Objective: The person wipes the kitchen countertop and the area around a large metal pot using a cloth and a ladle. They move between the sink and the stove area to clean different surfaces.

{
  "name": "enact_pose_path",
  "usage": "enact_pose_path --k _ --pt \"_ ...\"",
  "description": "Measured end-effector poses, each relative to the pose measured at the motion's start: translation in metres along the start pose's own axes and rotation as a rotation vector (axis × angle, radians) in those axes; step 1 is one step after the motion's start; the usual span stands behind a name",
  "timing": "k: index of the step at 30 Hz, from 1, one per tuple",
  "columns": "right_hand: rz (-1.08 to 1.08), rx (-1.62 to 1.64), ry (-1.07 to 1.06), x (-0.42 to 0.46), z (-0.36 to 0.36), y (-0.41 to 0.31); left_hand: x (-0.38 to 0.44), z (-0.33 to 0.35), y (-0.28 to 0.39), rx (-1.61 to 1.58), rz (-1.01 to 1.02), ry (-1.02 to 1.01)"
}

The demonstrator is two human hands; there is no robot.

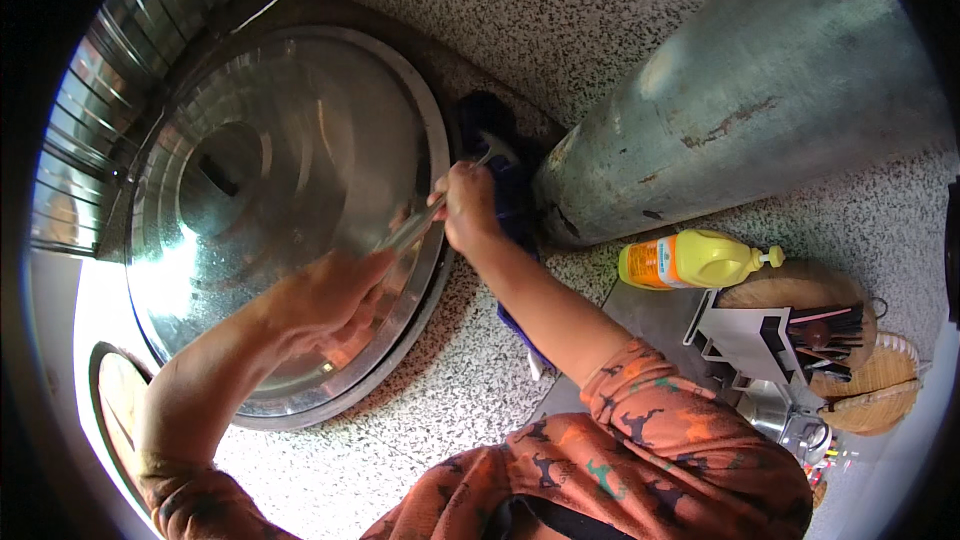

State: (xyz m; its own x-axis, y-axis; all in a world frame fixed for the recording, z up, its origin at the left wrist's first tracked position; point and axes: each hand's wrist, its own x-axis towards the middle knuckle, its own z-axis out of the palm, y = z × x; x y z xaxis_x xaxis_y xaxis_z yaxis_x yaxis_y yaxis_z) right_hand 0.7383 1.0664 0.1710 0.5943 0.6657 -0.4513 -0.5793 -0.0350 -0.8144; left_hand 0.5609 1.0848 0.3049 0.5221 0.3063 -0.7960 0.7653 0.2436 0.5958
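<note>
A big domed metal lid [300, 187] with a dark knob covers a round pan on the stove top. My right hand [469, 202] is closed around a slim, long-handled utensil [416, 229] above the lid's right rim. A shiny curved metal end shows just past that fist; its exact kind is unclear. My left hand [337, 300] is blurred over the lower part of the lid, its fingers by the other end of the handle. Whether those fingers grip the handle cannot be made out. Dark blue cloth [514, 199] lies beyond my right hand.
A thick, worn metal pipe [735, 105] rises at the right from the speckled counter [420, 390]. Right of my arm are a yellow pump bottle [690, 259], a white utensil holder [750, 337] and a woven basket [874, 382]. A wire rack [112, 90] stands at upper left.
</note>
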Motion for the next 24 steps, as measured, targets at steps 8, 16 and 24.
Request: enact_pose_path --k 8,16,24 --pt "-0.113 -0.213 0.033 0.060 -0.036 -0.028 0.072 0.014 0.022 -0.245 -0.009 -0.103" --pt "0.006 -0.143 0.019 -0.008 -0.003 -0.005 0.027 0.014 -0.023 -0.071 0.012 -0.004" --pt "-0.025 -0.232 -0.045 0.080 -0.006 -0.031 0.085 0.002 0.000 -0.529 0.091 -0.058"
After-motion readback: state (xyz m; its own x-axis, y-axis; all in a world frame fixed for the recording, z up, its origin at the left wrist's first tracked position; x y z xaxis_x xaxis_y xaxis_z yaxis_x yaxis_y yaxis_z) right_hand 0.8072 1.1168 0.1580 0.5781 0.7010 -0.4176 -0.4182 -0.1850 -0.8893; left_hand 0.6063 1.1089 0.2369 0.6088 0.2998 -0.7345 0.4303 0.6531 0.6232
